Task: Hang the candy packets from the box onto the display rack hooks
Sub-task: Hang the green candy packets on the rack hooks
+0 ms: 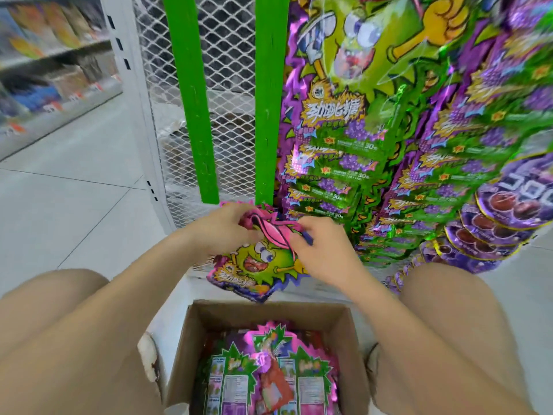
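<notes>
A pink and green candy packet (257, 265) hangs between my hands just below the green rack post (270, 100). My left hand (230, 226) pinches its top left corner. My right hand (317, 250) grips its top right edge, fingers curled. The hook itself is hidden behind the packet and my fingers. Below, between my knees, an open cardboard box (341, 327) holds several more candy packets (269, 372), lying flat. Rows of purple and green packets (335, 163) hang on the rack to the right.
White mesh panel (227, 85) backs the rack, with a second green post (191, 100) to the left. A shelf aisle with goods (45, 55) runs at the far left over a pale tiled floor (74, 190). Purple grape packets (508, 211) hang at the right.
</notes>
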Demonstrator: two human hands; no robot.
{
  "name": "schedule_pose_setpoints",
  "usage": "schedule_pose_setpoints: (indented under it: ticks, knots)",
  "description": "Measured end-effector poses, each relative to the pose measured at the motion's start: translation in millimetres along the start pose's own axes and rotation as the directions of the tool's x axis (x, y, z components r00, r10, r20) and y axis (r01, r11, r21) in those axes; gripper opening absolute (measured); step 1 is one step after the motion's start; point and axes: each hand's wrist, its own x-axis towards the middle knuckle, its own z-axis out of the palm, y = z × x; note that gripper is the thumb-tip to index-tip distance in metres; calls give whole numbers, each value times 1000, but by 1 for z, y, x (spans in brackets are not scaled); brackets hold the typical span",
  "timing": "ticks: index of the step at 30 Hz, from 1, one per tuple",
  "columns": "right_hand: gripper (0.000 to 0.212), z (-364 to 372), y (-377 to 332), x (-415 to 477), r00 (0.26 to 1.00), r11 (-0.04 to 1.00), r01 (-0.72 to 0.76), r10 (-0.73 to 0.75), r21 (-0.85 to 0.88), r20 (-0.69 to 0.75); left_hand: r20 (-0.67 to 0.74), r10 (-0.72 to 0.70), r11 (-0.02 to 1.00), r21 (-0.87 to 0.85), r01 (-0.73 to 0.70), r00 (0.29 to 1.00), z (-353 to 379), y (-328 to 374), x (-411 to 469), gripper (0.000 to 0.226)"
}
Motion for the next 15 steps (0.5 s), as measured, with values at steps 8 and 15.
schedule_pose_setpoints:
  ticks: [8, 15]
  knots:
    - [25, -25, -1, 31, 978, 982, 145, -124, -118, 167, -365, 29, 963, -240, -124, 930, 1, 5, 45, 60]
    - [17, -11, -24, 43, 984, 984, 172, -170, -45, 60, -275, 209, 955, -150, -257, 939, -14, -16, 37, 38]
